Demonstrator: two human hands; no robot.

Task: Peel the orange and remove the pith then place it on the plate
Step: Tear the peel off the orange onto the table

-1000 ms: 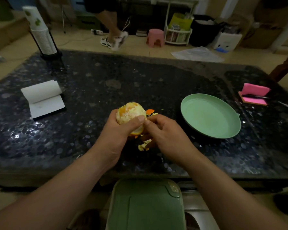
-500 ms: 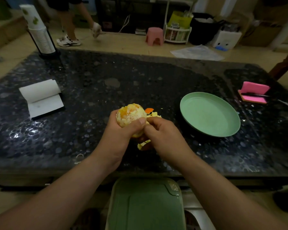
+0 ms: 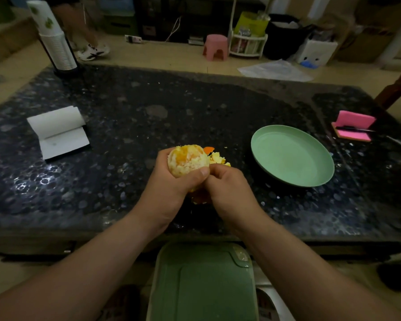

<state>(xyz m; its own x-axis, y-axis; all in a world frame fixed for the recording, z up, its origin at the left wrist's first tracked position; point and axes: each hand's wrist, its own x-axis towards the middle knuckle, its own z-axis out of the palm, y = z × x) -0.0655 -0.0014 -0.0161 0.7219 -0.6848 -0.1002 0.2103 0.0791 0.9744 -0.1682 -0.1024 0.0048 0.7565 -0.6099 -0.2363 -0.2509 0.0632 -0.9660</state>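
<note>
The left forearm [image 3: 90,262] and the right forearm [image 3: 299,262] are bare along all their visible length, from the near edge up to the wrists. The left hand [image 3: 169,188] and right hand [image 3: 229,191] are bare too. The left thumbnail [image 3: 204,171] is short and plain.

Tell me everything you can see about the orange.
The orange is mostly peeled: its rounded top shows pale, fuzzy pith with patches of bare orange flesh. Some peel hangs below it. The left hand grips it from beneath, thumb across its front; the right hand pinches the peel at its lower right. It is held above the dark table, left of the green plate.
</note>
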